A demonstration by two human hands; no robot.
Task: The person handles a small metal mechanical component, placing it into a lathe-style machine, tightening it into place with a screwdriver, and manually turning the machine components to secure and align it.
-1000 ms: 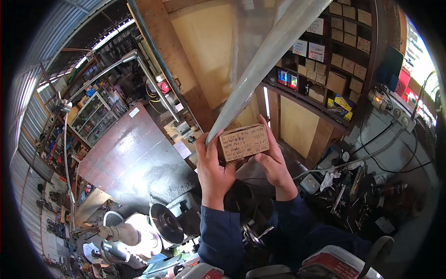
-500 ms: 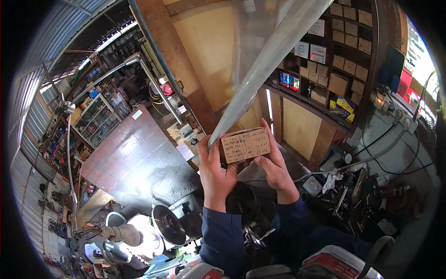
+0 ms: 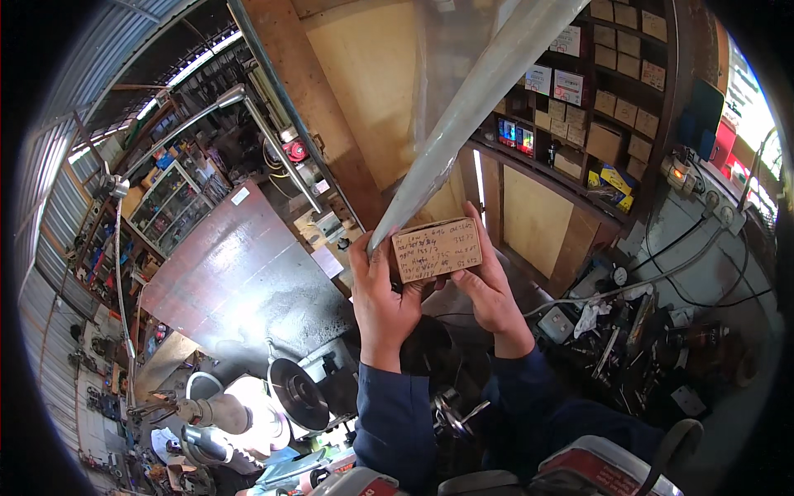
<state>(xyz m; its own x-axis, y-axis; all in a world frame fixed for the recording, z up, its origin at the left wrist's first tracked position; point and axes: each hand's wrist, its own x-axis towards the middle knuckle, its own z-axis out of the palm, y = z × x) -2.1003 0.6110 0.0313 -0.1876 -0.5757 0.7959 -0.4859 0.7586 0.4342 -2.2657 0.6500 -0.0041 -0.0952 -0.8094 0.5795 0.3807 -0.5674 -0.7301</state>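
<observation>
A small brown cardboard box [image 3: 437, 250] with handwriting on the face toward me is held up at the middle of the view. My left hand [image 3: 385, 293] grips its left side, the thumb under the lower edge. On the other side my right hand [image 3: 490, 289] holds it, fingers along the right edge and thumb at the lower corner. A long, greyish translucent plastic sheet [image 3: 475, 107], gathered into a narrow band, slants down from the top right to my left fingers. Whether those fingers pinch it I cannot tell. The box's back is hidden.
Shelves [image 3: 589, 99] with rows of small cardboard boxes stand ahead on the right. A large reddish-brown tabletop [image 3: 219, 260] lies to the left, near a bright lamp [image 3: 252, 417] and a black round disc [image 3: 298, 394]. Tools and cables [image 3: 616, 351] clutter the right bench.
The box has tipped slightly, its right side rising a little, while both hands keep their hold. The view has shifted only slightly.
</observation>
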